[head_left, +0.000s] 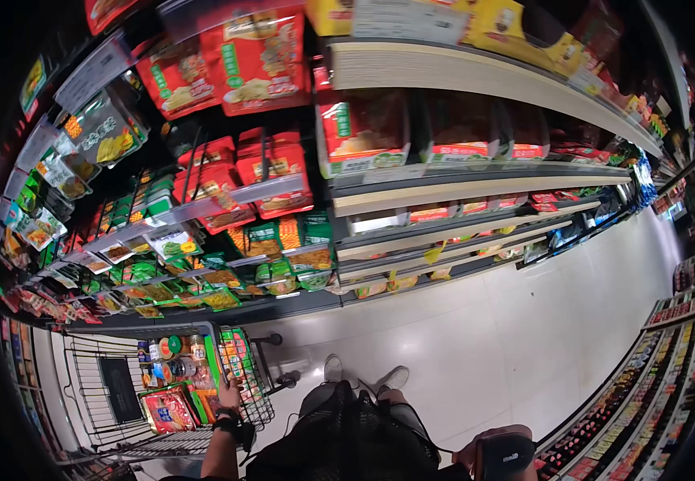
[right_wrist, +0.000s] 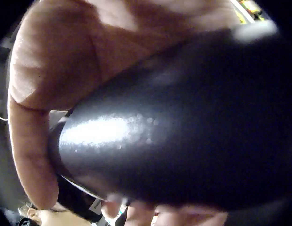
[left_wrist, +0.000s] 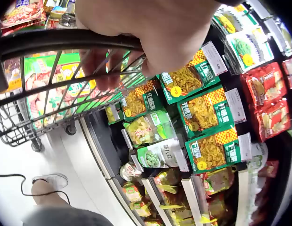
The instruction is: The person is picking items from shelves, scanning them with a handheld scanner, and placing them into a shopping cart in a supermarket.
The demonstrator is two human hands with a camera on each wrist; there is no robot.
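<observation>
My left hand (head_left: 229,395) grips the black top rim (left_wrist: 37,40) of a wire shopping cart (head_left: 91,385) at my lower left. In the left wrist view the left hand's fingers (left_wrist: 106,70) curl round that rim from above. Inside the cart lie red and green packets (head_left: 169,410) and some jars (head_left: 172,353). My right hand (head_left: 476,450) is low at the bottom right, next to my body, and holds a smooth black object (head_left: 506,457). That black object (right_wrist: 183,122) fills the right wrist view, with the right hand's palm and thumb (right_wrist: 66,61) wrapped round it.
Shop shelves (head_left: 476,188) full of red, green and orange snack packets (left_wrist: 202,113) run along the aisle ahead and to the left. More shelving (head_left: 652,385) lines the right side. Pale floor (head_left: 492,337) lies between, with my shoes (head_left: 333,369) on it.
</observation>
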